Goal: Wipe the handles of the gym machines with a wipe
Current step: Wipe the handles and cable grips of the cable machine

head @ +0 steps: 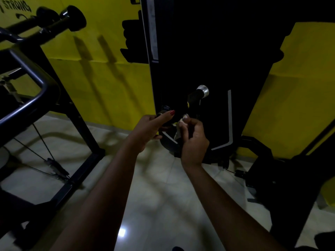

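The silver-capped handle (198,96) on the black gym machine (226,69) slants from its cap down and to the left, ending at a yellow ring. Just below and left of that lower end is the white wipe (180,125), bunched in the curled fingers (188,122) of the right hand (194,142). It is close to the grip, but in this dim light it looks apart from it. Further left of the handle, the left hand (149,128) curls round a darker grip end (164,110), index finger laid straight along it. The right hand is nearer, so the wipe would likely travel up and right along the slant
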`<state>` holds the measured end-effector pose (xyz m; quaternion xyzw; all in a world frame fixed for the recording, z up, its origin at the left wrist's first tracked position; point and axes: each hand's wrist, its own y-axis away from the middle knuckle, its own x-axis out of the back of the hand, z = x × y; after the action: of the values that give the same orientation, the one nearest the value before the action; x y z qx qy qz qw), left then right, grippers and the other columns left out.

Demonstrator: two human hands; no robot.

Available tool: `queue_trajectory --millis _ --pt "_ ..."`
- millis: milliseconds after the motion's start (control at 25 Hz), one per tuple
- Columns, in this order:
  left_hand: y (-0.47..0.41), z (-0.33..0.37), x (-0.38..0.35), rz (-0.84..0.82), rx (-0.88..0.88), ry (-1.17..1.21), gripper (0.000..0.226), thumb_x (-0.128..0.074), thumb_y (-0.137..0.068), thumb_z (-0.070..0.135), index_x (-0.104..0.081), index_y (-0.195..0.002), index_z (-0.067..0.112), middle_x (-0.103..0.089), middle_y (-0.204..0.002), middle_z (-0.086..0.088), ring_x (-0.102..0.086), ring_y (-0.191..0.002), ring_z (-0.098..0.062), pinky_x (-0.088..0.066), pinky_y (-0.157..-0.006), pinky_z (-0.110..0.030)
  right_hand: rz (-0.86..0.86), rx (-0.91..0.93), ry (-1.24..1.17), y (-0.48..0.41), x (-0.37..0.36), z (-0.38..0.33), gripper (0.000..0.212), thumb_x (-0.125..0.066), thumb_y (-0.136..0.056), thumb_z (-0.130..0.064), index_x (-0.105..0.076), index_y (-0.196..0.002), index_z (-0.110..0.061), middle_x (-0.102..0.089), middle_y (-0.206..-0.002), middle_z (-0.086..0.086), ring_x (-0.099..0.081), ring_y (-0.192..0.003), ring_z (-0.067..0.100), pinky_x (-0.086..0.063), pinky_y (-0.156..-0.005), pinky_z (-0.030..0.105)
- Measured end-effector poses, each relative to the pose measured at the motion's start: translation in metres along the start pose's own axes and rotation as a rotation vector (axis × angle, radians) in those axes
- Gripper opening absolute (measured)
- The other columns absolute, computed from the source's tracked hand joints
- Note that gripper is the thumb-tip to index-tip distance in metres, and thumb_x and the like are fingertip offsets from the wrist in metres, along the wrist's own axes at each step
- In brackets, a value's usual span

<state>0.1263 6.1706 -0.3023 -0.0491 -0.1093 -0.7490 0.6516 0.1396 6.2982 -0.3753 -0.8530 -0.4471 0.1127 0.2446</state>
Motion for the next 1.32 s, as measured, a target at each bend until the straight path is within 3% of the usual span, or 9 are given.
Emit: queue_trajectory --millis 80,160,320,480,560,960,1080,1240,1320 --pt "0.002 0.000 0.001 0.004 -0.002 0.005 0.050 -0.062 -0.079 0.058 -0.070 -0.110 0.019 -0.074 -0.102 0.004 -0.069 -0.097 -0.009 -0.051 -0.087 -0.042 -0.004 0.177 0.102 0.015 0.003 0.019 0.027 -0.060 -0.093 -0.019 -0.065 -0.116 -0.005 -0.068 -0.108 -0.004 -0.062 -0.101 0.003 -0.049 -0.090 0.016" --pt "0.003 0.000 0.001 0.000 -0.007 0.011 0.055 -0.062 -0.076 0.060 -0.069 -0.112 0.018 -0.074 -0.102 0.005 -0.069 -0.094 -0.007 -0.050 -0.081 -0.038 -0.077 0.171 0.118 0.027 0.017 0.044 0.026 -0.063 -0.093 -0.016 -0.066 -0.117 -0.007 -0.070 -0.109 0.000 -0.064 -0.103 0.007 -0.048 -0.089 0.016" --pt "0.002 -0.001 -0.001 0.022 -0.001 0.013 0.051 -0.062 -0.081 0.058 -0.070 -0.109 0.016 -0.075 -0.100 0.002 -0.070 -0.094 -0.011 -0.050 -0.081 -0.038 -0.219 -0.094 0.221 0.037 0.046 0.078 0.007 -0.057 -0.095 -0.026 -0.057 -0.091 -0.021 -0.063 -0.078 -0.015 -0.064 -0.074 0.005 -0.042 -0.062 0.012" --pt "0.000 0.000 -0.001 0.028 0.010 0.012 0.050 -0.063 -0.081 0.057 -0.071 -0.108 0.015 -0.074 -0.101 -0.001 -0.069 -0.096 -0.015 -0.050 -0.083 -0.039 -0.488 -0.655 -0.296 -0.016 0.020 0.057 0.029 -0.063 -0.080 -0.039 -0.063 -0.091 -0.012 -0.063 -0.083 0.010 -0.060 -0.072 0.025 -0.050 -0.068 0.038" --pt "0.001 0.001 0.000 0.020 0.008 0.010 0.050 -0.064 -0.081 0.056 -0.071 -0.108 0.014 -0.074 -0.102 -0.003 -0.070 -0.095 -0.015 -0.050 -0.082 -0.038 -0.536 -0.853 -0.440 -0.043 0.004 0.026 0.027 -0.054 -0.085 -0.025 -0.063 -0.097 -0.003 -0.062 -0.084 0.019 -0.060 -0.064 0.028 -0.054 -0.059 0.034" --pt "0.008 0.003 -0.002 0.037 0.015 0.002 0.046 -0.062 -0.085 0.053 -0.069 -0.109 0.014 -0.074 -0.098 0.000 -0.067 -0.088 -0.008 -0.048 -0.076 -0.036 -0.874 -0.895 -0.587 -0.038 0.007 0.058 0.037 -0.040 -0.095 -0.028 -0.069 -0.097 -0.005 -0.055 -0.070 0.016 -0.052 -0.049 0.022 -0.045 -0.050 0.028" --pt "0.009 0.004 -0.004 0.043 0.002 0.001 0.044 -0.061 -0.087 0.050 -0.070 -0.107 0.012 -0.073 -0.098 -0.003 -0.065 -0.085 -0.011 -0.046 -0.075 -0.035 -0.703 -0.871 -0.645 -0.044 0.004 0.029 0.031 -0.041 -0.098 -0.021 -0.065 -0.093 -0.003 -0.058 -0.086 0.017 -0.056 -0.064 0.026 -0.047 -0.060 0.032" --pt "0.012 0.005 -0.011 0.057 -0.051 0.029 0.032 -0.058 -0.090 0.048 -0.070 -0.098 0.019 -0.069 -0.093 -0.007 -0.057 -0.078 -0.015 -0.041 -0.070 -0.033 -0.197 -0.290 -0.234 -0.017 -0.005 0.021 0.022 -0.052 -0.098 -0.025 -0.068 -0.105 -0.011 -0.071 -0.096 0.002 -0.067 -0.092 0.016 -0.053 -0.080 0.029" --pt "0.015 0.005 -0.012 0.071 -0.082 0.048 0.021 -0.057 -0.092 0.044 -0.067 -0.095 0.025 -0.068 -0.092 -0.003 -0.058 -0.077 -0.013 -0.042 -0.067 -0.029 -0.059 -0.142 -0.054 0.007 0.000 0.028 0.020 -0.057 -0.096 -0.023 -0.069 -0.109 -0.014 -0.071 -0.099 -0.003 -0.066 -0.094 0.007 -0.052 -0.082 0.024"
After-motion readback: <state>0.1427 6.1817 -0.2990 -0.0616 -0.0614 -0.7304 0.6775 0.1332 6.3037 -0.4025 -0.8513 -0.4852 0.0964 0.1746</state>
